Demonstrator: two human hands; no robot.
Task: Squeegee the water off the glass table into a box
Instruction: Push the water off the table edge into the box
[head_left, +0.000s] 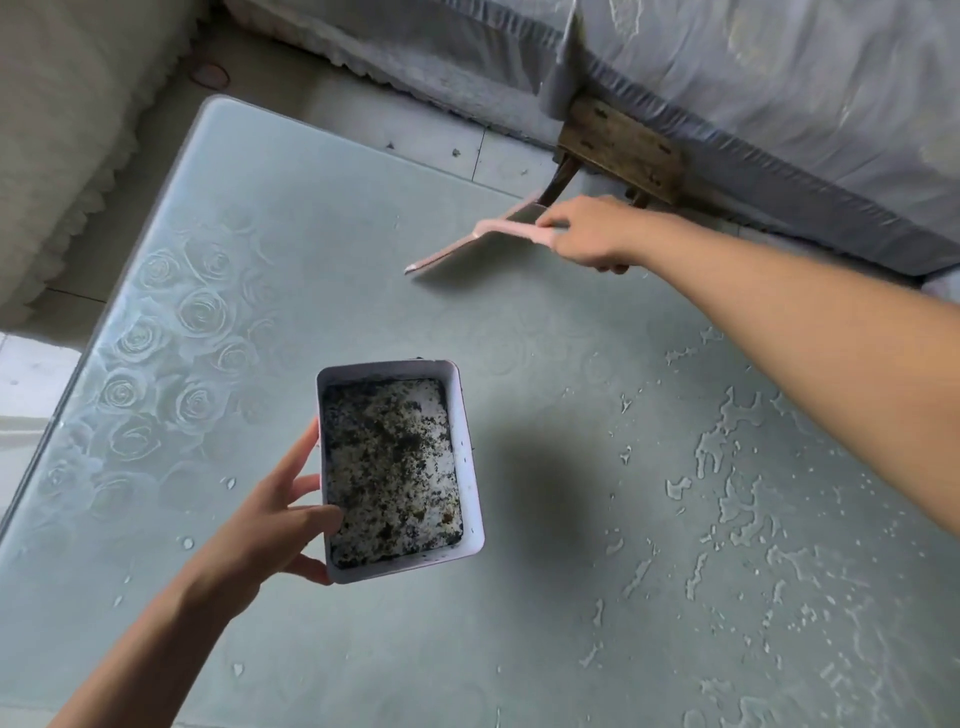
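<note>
A frosted glass table with an etched rose pattern fills the view. Water puddles and droplets lie across its right half. My right hand grips the handle of a pink squeegee at the table's far side, its blade angled down toward the glass. My left hand holds the left wall of a white rectangular box near the table's middle, thumb hooked over the rim. The box's floor is speckled with dark grime.
A bed with a grey-blue cover runs along the far right, a wooden bracket showing under it. A cream upholstered seat stands at the far left. Tiled floor lies between them. The table's left edge is close.
</note>
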